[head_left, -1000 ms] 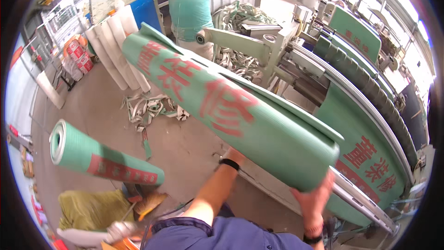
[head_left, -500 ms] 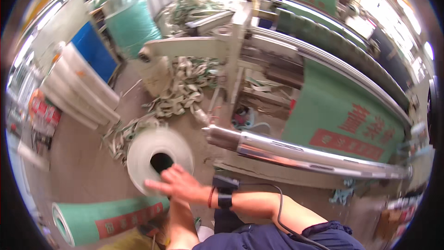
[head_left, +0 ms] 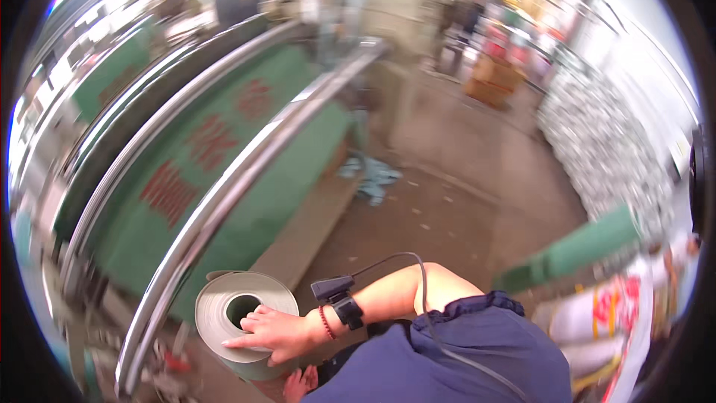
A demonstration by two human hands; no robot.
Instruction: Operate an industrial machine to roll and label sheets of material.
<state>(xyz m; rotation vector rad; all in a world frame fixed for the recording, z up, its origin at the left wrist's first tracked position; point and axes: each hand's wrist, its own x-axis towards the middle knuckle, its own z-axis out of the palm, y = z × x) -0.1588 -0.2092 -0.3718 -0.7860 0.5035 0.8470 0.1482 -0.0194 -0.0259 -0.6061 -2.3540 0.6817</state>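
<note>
Floor point(head_left: 462, 160): stretched brown toward the far right.
Sheet point(head_left: 283, 186): sloped at left, green with red print.
Bar point(head_left: 230, 183): ran shiny and slanting in front of the sheet.
Roll point(head_left: 215, 317): was near left, just beside the bar, pale end face upward, lower end hidden.
Green tube point(head_left: 578, 248): slanted at right.
Box point(head_left: 494, 80): sat far right, brown.
Rag point(head_left: 373, 177): lay blue on the floor beyond the roll.
Right hand point(head_left: 280, 334): rested on the roll's end face, fingers loosely spread by the hole.
Left hand point(head_left: 300, 383): showed low beside the roll, its grip impossible to tell.
</note>
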